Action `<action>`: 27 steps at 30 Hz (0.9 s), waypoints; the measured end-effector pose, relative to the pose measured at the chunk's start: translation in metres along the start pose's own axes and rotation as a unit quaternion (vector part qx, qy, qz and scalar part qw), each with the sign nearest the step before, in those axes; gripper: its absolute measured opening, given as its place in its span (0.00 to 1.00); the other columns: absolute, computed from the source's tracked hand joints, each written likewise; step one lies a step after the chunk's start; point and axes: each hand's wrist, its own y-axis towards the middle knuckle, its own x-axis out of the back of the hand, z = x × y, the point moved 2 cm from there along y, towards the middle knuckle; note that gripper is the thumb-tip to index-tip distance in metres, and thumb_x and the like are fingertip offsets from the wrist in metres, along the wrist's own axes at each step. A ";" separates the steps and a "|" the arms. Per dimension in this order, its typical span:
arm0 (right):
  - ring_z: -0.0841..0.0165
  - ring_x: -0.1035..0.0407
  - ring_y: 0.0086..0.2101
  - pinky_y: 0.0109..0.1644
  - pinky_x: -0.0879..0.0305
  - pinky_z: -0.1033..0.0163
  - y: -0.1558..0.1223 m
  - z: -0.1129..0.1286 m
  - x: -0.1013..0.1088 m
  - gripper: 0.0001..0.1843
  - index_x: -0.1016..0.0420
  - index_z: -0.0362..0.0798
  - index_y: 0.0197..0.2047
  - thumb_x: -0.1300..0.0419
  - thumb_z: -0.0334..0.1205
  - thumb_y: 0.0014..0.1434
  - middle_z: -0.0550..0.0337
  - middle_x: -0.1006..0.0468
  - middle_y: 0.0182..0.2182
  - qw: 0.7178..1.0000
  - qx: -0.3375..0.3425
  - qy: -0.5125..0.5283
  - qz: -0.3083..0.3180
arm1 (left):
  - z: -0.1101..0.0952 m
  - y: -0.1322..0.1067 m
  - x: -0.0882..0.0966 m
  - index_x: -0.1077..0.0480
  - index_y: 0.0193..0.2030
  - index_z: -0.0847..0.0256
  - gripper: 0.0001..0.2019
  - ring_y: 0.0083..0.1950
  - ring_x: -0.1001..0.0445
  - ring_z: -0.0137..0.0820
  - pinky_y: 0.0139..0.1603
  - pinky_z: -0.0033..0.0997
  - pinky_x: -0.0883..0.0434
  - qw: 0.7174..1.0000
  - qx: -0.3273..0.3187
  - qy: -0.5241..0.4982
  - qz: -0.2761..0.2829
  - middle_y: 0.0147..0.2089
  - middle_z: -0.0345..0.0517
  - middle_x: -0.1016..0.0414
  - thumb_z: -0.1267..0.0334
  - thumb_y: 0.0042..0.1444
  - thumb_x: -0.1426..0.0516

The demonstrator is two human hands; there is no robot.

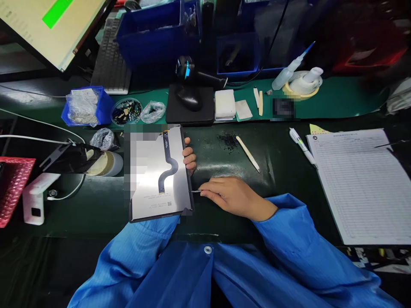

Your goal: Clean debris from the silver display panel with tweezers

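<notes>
A tablet display panel (150, 171) with a silver back is held up, its back facing me. A black flex cable (171, 167) runs down that back in an S-bend. My left hand (189, 157) supports the panel from behind, fingers curled round its right edge; the palm is hidden. In a pinch, my right hand (229, 196) grips a thin metal tool (196, 191), whose tip meets the panel's right edge near the lower corner. The tool's exact kind is hidden by the fingers. Black scraps (229, 141) lie beside a cream-coloured stick (248, 154) on the dark mat.
Printed sheets (359, 184) and a white pen (302, 147) lie right. A barcode scanner (199, 75), black mouse (189, 98), white pads (224, 104) and dispenser bottle (289, 72) line the back. On the left are a tape roll (105, 164) and a white stand (35, 201).
</notes>
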 end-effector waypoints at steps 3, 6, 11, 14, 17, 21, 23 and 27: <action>0.67 0.23 0.35 0.39 0.33 0.64 0.000 0.001 -0.001 0.10 0.21 0.51 0.50 0.41 0.43 0.72 0.61 0.16 0.37 0.999 -0.020 0.028 0.001 | 0.000 0.001 -0.001 0.38 0.66 0.63 0.26 0.44 0.38 0.35 0.43 0.37 0.35 1.000 -0.001 -0.005 -0.014 0.40 0.50 0.30 0.55 0.76 0.67; 0.66 0.23 0.35 0.39 0.33 0.63 0.001 0.001 -0.001 0.10 0.20 0.50 0.49 0.42 0.42 0.72 0.60 0.17 0.36 1.000 -0.014 0.014 0.004 | -0.001 0.002 -0.001 0.37 0.66 0.62 0.26 0.41 0.39 0.34 0.40 0.36 0.35 1.000 0.005 -0.023 -0.018 0.37 0.49 0.32 0.54 0.76 0.66; 0.66 0.24 0.34 0.38 0.34 0.62 0.001 0.000 -0.001 0.15 0.19 0.50 0.48 0.46 0.44 0.75 0.59 0.18 0.35 1.000 0.002 -0.002 0.009 | -0.001 0.003 0.001 0.36 0.65 0.60 0.25 0.36 0.40 0.33 0.36 0.35 0.35 0.999 0.025 -0.037 -0.015 0.34 0.47 0.34 0.53 0.76 0.65; 0.66 0.23 0.35 0.39 0.33 0.63 0.001 0.001 0.000 0.11 0.20 0.51 0.51 0.41 0.43 0.72 0.60 0.16 0.37 0.999 -0.022 0.020 0.012 | -0.001 0.002 0.001 0.36 0.65 0.58 0.24 0.37 0.38 0.34 0.37 0.36 0.34 0.998 0.028 -0.044 -0.023 0.35 0.48 0.34 0.52 0.75 0.64; 0.66 0.23 0.35 0.39 0.32 0.63 0.001 0.001 -0.001 0.09 0.20 0.50 0.50 0.38 0.41 0.70 0.60 0.16 0.36 0.999 -0.028 0.021 0.013 | -0.001 0.002 0.001 0.36 0.65 0.58 0.24 0.38 0.36 0.35 0.37 0.36 0.34 0.998 0.027 -0.046 -0.028 0.35 0.48 0.34 0.52 0.75 0.63; 0.66 0.23 0.35 0.40 0.32 0.62 0.001 -0.001 -0.001 0.13 0.19 0.50 0.50 0.44 0.43 0.74 0.59 0.18 0.36 1.000 0.004 -0.004 0.011 | -0.003 0.002 0.001 0.37 0.66 0.60 0.23 0.38 0.37 0.35 0.38 0.37 0.33 0.998 0.034 -0.052 -0.016 0.35 0.48 0.32 0.54 0.76 0.63; 0.67 0.24 0.34 0.40 0.32 0.62 0.000 -0.001 -0.001 0.14 0.18 0.51 0.50 0.45 0.44 0.74 0.59 0.18 0.36 1.000 0.007 -0.004 0.009 | -0.003 0.002 0.001 0.36 0.65 0.60 0.22 0.36 0.38 0.33 0.37 0.35 0.34 0.998 0.036 -0.057 -0.009 0.34 0.46 0.33 0.55 0.76 0.62; 0.66 0.23 0.35 0.40 0.31 0.62 0.000 0.001 0.000 0.12 0.21 0.49 0.53 0.39 0.42 0.71 0.59 0.16 0.36 1.000 -0.013 0.025 0.002 | -0.002 0.004 0.002 0.35 0.63 0.60 0.22 0.33 0.40 0.31 0.35 0.33 0.35 0.997 0.030 -0.064 0.001 0.32 0.44 0.35 0.55 0.76 0.62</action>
